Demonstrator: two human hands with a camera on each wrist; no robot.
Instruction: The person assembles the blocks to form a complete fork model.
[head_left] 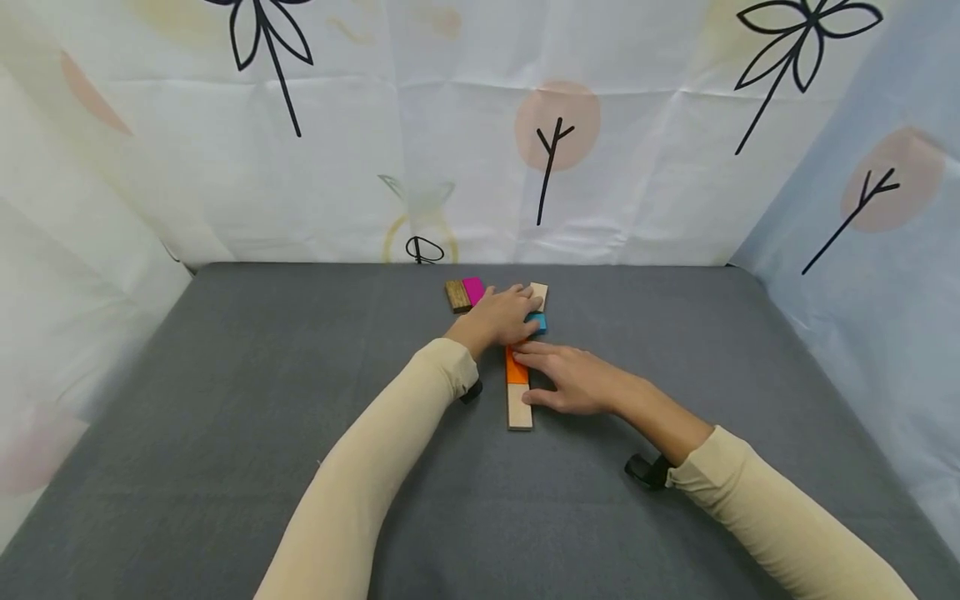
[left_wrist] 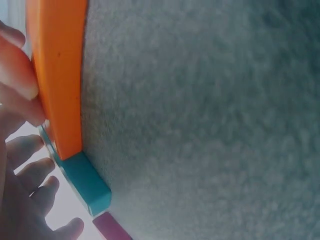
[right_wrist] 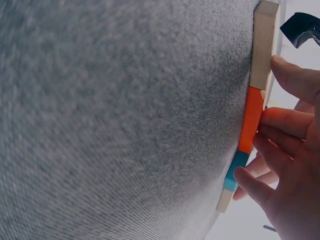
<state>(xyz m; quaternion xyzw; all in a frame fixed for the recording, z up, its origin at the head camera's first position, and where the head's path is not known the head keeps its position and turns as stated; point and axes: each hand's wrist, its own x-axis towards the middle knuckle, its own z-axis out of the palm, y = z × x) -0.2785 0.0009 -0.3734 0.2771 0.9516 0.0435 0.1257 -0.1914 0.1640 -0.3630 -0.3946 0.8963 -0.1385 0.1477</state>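
Flat blocks form a forked line on the grey cloth. A pale wood block point(head_left: 519, 408) lies nearest, end to end with an orange block point(head_left: 516, 367). Beyond it come a blue block point(head_left: 537, 322) and another pale wood block point(head_left: 539, 293), angled right. A magenta block point(head_left: 472, 288) and a dark brown block point(head_left: 457, 296) form the left branch, partly covered by my left hand point(head_left: 501, 317). That hand reaches across the junction, fingers extended near the blue block. My right hand point(head_left: 573, 382) touches the orange block point(right_wrist: 250, 122) with straight fingertips, its thumb against the near pale block point(right_wrist: 264, 45).
Grey cloth point(head_left: 225, 400) covers the table around the blocks. White printed fabric point(head_left: 465, 125) hangs behind, with more at both sides. Black devices are worn at both wrists, the right one point(head_left: 647, 472) showing more plainly.
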